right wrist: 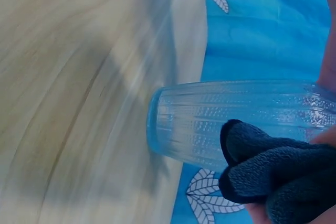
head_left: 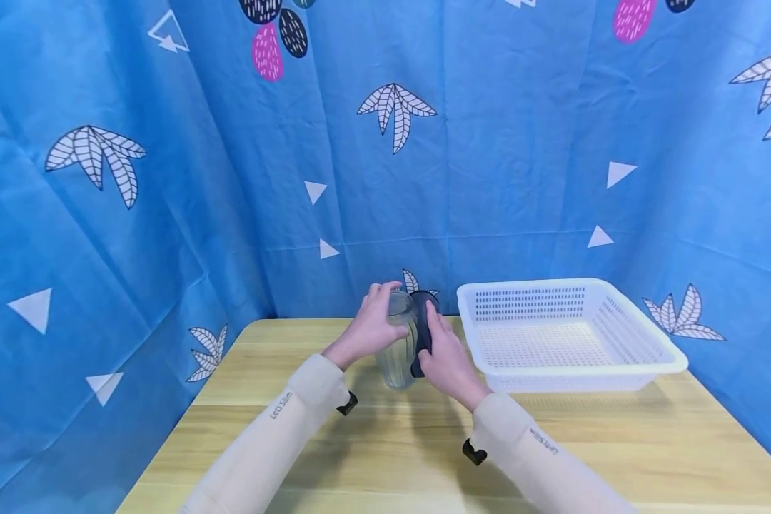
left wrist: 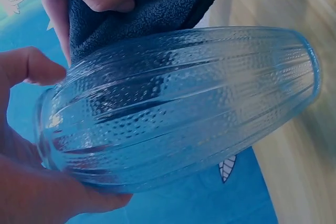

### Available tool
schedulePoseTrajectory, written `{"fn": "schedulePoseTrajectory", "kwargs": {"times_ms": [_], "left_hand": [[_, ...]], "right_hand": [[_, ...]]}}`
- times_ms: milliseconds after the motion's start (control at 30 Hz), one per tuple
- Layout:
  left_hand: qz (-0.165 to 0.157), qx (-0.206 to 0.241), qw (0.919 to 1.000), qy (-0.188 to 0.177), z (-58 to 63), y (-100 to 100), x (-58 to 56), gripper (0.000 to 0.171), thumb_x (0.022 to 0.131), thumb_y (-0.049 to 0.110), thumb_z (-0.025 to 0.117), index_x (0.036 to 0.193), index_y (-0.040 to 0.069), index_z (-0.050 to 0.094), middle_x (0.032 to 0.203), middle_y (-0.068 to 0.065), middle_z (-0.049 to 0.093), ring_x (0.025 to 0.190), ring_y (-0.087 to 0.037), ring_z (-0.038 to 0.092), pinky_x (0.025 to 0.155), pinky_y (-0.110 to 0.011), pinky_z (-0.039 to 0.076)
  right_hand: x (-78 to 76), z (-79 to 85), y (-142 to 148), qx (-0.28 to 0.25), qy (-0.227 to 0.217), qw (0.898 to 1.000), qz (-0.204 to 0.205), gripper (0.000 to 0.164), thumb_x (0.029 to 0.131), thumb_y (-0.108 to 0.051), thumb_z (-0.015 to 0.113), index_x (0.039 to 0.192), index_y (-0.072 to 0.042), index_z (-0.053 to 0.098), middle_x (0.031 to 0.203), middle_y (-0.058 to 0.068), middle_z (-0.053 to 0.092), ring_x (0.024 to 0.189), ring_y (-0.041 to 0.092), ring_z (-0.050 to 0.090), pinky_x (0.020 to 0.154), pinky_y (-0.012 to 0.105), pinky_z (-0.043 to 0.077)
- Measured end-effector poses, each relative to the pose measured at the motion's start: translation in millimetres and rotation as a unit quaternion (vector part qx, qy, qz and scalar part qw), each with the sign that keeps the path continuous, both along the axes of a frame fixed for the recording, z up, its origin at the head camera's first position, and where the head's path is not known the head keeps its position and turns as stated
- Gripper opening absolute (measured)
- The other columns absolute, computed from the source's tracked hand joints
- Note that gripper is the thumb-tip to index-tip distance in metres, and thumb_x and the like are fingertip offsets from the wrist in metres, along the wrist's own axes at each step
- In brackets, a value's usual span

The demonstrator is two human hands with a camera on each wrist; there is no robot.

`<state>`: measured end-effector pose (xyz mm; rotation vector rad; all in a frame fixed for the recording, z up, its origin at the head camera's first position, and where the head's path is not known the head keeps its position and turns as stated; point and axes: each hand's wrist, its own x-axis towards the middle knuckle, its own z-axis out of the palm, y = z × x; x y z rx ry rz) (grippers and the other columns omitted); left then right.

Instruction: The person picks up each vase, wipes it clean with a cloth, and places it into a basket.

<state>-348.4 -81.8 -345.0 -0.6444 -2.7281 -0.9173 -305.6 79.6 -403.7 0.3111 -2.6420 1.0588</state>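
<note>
A clear ribbed glass vase (head_left: 396, 357) with a dimpled surface stands upright near the back of the table. My left hand (head_left: 374, 323) grips it around the upper end, thumb on the near side and fingers over the far rim, as the left wrist view shows of the vase (left wrist: 189, 108). On the vase's right side, my right hand (head_left: 448, 355) holds a folded dark grey cloth (head_left: 424, 325) against the glass. The cloth (right wrist: 283, 171) looks fuzzy with a black edging in the right wrist view, bunched in the fingers.
A white perforated plastic basket (head_left: 572, 371) stands on the right of the wooden table (head_left: 385, 457), close beside my right hand. Behind and to the left hangs a blue patterned curtain (head_left: 514, 171), near the table's back edge.
</note>
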Motion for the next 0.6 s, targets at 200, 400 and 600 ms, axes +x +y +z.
{"fn": "schedulePoseTrajectory", "kwargs": {"times_ms": [200,400,600], "left_hand": [[0.018,0.037,0.9989,0.023,-6.7,4.8,-0.4,0.073,0.076,0.041,0.070,0.136,0.017,0.036,0.126,-0.006,0.038,0.110,-0.022,0.035,0.090,-0.041,0.038],[0.045,0.055,0.9964,0.046,-12.0,9.2,1.9,0.069,0.077,0.056,0.064,0.131,0.021,0.039,0.124,0.003,0.039,0.112,-0.017,0.036,0.092,-0.038,0.039],[0.055,0.058,0.9954,0.053,-14.0,11.2,3.9,0.064,0.079,0.052,0.064,0.130,0.022,0.040,0.126,0.006,0.038,0.115,-0.015,0.035,0.095,-0.039,0.038]], "right_hand": [[-4.1,-8.3,0.5,-0.003,-0.056,0.998,0.024,0.085,0.083,-0.008,0.056,0.149,-0.014,0.003,0.149,0.017,0.025,0.133,0.033,0.031,0.102,0.048,0.032],[-3.3,-22.7,3.6,0.014,-0.120,0.990,0.066,0.086,0.081,-0.005,0.056,0.149,-0.007,0.002,0.116,0.023,0.058,0.084,0.024,0.061,0.070,0.035,0.047],[-4.6,-32.5,8.6,0.041,-0.124,0.987,0.093,0.085,0.077,-0.004,0.059,0.147,-0.001,0.010,0.109,0.026,0.061,0.072,0.019,0.057,0.064,0.032,0.044]]}}
